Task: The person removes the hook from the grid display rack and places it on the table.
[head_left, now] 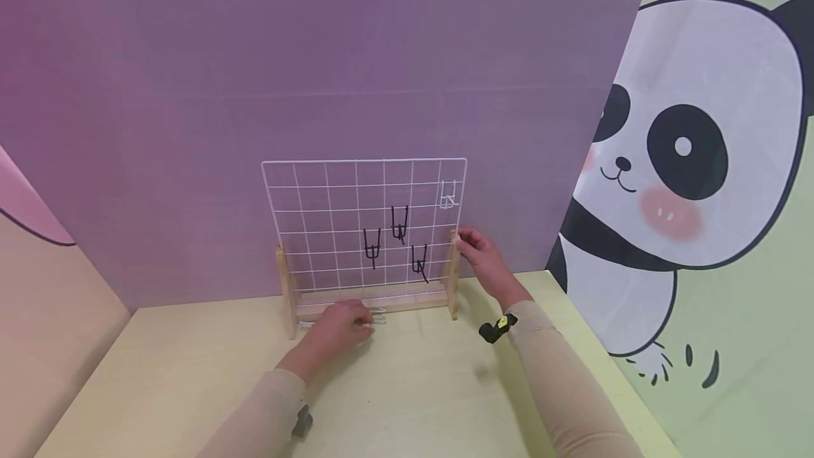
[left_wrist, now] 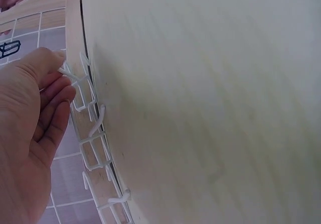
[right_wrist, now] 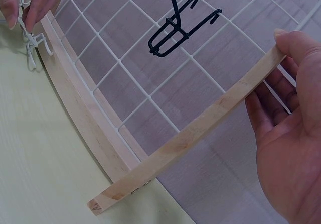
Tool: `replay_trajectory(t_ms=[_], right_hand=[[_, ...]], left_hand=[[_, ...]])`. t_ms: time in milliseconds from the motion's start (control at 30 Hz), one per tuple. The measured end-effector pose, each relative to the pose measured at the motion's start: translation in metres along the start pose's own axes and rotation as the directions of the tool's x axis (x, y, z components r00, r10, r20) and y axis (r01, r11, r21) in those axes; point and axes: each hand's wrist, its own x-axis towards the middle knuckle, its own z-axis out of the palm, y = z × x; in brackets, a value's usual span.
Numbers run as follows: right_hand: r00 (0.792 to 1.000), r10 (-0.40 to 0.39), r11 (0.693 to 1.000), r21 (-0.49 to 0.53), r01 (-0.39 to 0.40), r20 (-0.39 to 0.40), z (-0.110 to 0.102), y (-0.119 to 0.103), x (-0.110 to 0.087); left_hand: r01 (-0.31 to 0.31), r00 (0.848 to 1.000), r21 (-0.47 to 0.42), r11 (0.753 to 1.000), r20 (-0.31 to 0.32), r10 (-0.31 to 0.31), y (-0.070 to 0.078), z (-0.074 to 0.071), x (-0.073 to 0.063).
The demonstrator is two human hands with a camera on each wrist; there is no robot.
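Hooks of white wire (left_wrist: 97, 122) lie along the front of the wooden base (head_left: 407, 300) at your far left, and next to them your left hand (head_left: 335, 329) has thumb and fingertips clamped on a held white hook (left_wrist: 76, 77), just in front of that base. Above stands the white grid (head_left: 364, 160), with three black hooks (head_left: 399, 232) from its middle rightward and a mounted white hook (head_left: 448, 200) near its upper right corner. Farthest right, your right hand (head_left: 486, 260) has thumb and fingers clamped round the upper end of the right wooden post (head_left: 453, 281).
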Motion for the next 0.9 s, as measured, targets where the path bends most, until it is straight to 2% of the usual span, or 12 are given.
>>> replay_trajectory(t_ms=[333,667,900], right_hand=[[1.0,0.026,0.999,-0.031,-0.026,0.005,-0.0015,0.0005,-0.0012],[1.0,-0.004,1.0,-0.004,0.004,0.001,-0.0003,0.0014,0.0004],[1.0,0.005,1.0,-0.007,-0.005,-0.009,0.0009,-0.0001,-0.0009]], left_hand=[[0.047,0.997,0.006,0.999,0.063,-0.048,-0.0006,-0.0003,0.0008],[0.024,0.995,0.051,0.998,0.099,-0.029,0.0017,0.0033,0.0013],[-0.002,0.995,0.093,0.996,0.095,-0.007,0.0032,0.0056,0.0009]])
